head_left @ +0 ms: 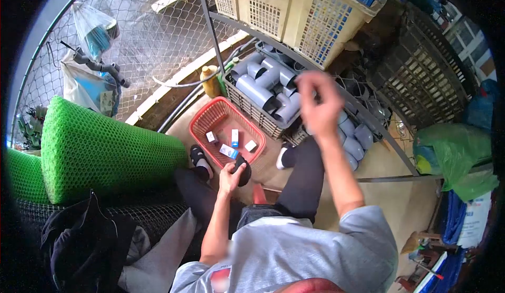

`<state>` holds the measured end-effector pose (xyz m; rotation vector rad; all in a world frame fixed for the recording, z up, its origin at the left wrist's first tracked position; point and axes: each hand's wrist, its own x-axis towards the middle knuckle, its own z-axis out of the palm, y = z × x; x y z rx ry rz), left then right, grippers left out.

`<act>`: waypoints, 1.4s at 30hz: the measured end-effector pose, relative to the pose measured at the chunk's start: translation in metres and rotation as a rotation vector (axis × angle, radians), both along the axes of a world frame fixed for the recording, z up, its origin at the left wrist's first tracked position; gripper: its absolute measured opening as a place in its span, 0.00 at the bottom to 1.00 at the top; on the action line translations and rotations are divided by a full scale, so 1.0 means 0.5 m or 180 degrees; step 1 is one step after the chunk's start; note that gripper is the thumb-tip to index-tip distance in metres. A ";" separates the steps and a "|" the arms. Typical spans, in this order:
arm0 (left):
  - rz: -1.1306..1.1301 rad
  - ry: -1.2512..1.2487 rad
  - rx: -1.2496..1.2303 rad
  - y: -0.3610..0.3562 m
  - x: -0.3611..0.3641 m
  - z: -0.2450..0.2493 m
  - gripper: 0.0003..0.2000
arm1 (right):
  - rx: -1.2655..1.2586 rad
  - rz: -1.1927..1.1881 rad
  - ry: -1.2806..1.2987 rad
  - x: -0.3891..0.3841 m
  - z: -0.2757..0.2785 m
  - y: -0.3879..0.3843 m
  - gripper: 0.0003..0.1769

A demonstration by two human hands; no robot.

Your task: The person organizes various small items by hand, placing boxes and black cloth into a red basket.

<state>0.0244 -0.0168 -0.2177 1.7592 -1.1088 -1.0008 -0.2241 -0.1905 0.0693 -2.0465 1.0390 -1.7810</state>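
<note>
The left hand (229,176) is gripping a black object (243,170). The right hand (320,105) is hovering, its grip too blurred to tell.

Small boxes (234,137) in basket (195,135), crate of pipe fittings (247,109) behind it, mesh roll (100,146) to its left

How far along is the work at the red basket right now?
Done: four small boxes lie in the red basket. In hand: the left hand grips a dark object at its rim; the right hand is raised, blurred. Left: grey pipe fittings fill the crate behind.
</note>
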 end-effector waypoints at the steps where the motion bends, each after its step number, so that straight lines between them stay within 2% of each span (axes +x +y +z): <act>1: 0.0074 -0.0653 -0.0219 0.004 0.000 0.026 0.25 | -0.0458 -0.0335 -0.0029 -0.025 0.090 -0.014 0.07; 3: 0.0008 -0.0910 -0.0287 0.007 0.024 0.030 0.25 | -0.1269 -0.0945 -0.0215 -0.080 0.234 -0.081 0.08; 4: -0.0064 -0.1154 -0.0318 0.013 0.040 0.027 0.24 | -0.1278 -0.0972 0.0080 -0.102 0.308 -0.105 0.10; 5: -0.0017 -0.1277 -0.0590 0.016 0.055 -0.001 0.20 | -0.1303 -0.1064 0.0660 -0.153 0.367 -0.171 0.19; 6: 0.0011 -0.1293 -0.0606 0.021 0.066 -0.009 0.20 | -0.0622 -0.1194 0.1106 -0.155 0.438 -0.177 0.29; 7: 0.0175 -0.0445 -0.0408 0.026 0.073 -0.013 0.17 | 0.0072 -0.1309 0.1550 -0.157 0.490 -0.186 0.39; 8: 0.0329 0.0411 -0.0211 0.031 0.076 -0.013 0.16 | 0.0057 -0.1293 0.1542 -0.191 0.498 -0.271 0.39; 10: 0.0336 0.0609 -0.0177 0.041 0.079 -0.012 0.16 | 0.0330 -0.1569 0.3478 -0.279 0.495 -0.450 0.26; 12: 0.0472 0.0381 -0.0448 0.052 0.081 -0.024 0.15 | 0.0276 -0.1815 0.3568 -0.254 0.495 -0.436 0.27; 13: 0.0807 0.0878 -0.0267 0.053 0.069 -0.022 0.13 | 0.0242 -0.2051 0.3672 -0.242 0.494 -0.430 0.28; 14: 0.0816 0.0885 -0.0273 0.056 0.059 -0.019 0.13 | 0.0230 -0.2047 0.3677 -0.237 0.487 -0.437 0.28; 16: 0.1028 0.2296 -0.0036 0.060 0.042 0.028 0.15 | -0.0445 -0.1968 0.3583 -0.218 0.476 -0.430 0.24; 17: 0.0952 0.2431 0.0118 0.062 0.043 0.031 0.18 | 0.0018 -0.1874 0.3386 -0.202 0.483 -0.416 0.25; 18: 0.0952 0.2429 0.0120 0.063 0.040 0.038 0.18 | 0.0020 -0.1874 0.3386 -0.172 0.494 -0.374 0.25; 20: 0.0901 0.2287 0.0228 0.063 0.026 0.065 0.18 | 0.0944 -0.1761 0.2698 -0.132 0.507 -0.312 0.32; 21: 0.0886 0.2313 0.0155 0.062 0.019 0.074 0.17 | 0.0938 -0.1755 0.2696 -0.146 0.497 -0.347 0.32; 23: 0.0867 0.2306 0.0146 0.064 0.015 0.087 0.17 | -0.0064 -0.2064 0.3379 -0.194 0.457 -0.468 0.24; 27: 0.0911 0.2452 -0.0064 0.075 0.013 0.098 0.15 | -0.0261 -0.1684 0.3198 -0.195 0.444 -0.489 0.25; 29: 0.0971 0.2537 -0.0186 0.083 0.013 0.111 0.14 | 0.0201 -0.1634 0.3444 -0.185 0.463 -0.465 0.26; 33: 0.1049 0.2640 -0.0221 0.094 0.022 0.133 0.13 | -0.0012 -0.1800 0.3718 -0.183 0.466 -0.449 0.25; 35: 0.1068 0.2645 -0.0114 0.097 0.022 0.146 0.13 | -0.0404 -0.1274 0.3203 -0.187 0.462 -0.431 0.26; 36: 0.1091 0.2627 -0.0188 0.096 0.021 0.150 0.12 | -0.0405 -0.1275 0.3202 -0.193 0.454 -0.445 0.26; 38: 0.1111 0.2608 -0.0277 0.092 0.018 0.153 0.12 | -0.0722 -0.1532 0.3161 -0.207 0.433 -0.492 0.35; 39: 0.1119 0.2765 -0.0391 0.091 0.016 0.152 0.12 | -0.0731 -0.1530 0.3154 -0.193 0.448 -0.461 0.35; 40: 0.1127 0.2914 -0.0503 0.091 0.019 0.152 0.12 | -0.0413 -0.1430 0.2749 -0.168 0.473 -0.393 0.35; 41: 0.1127 0.2901 -0.0518 0.091 0.024 0.147 0.12 | -0.0105 -0.1326 0.2335 -0.156 0.490 -0.342 0.34; 42: 0.1159 0.2825 -0.0622 0.091 0.029 0.140 0.14 | -0.0120 -0.1322 0.2319 -0.158 0.496 -0.322 0.34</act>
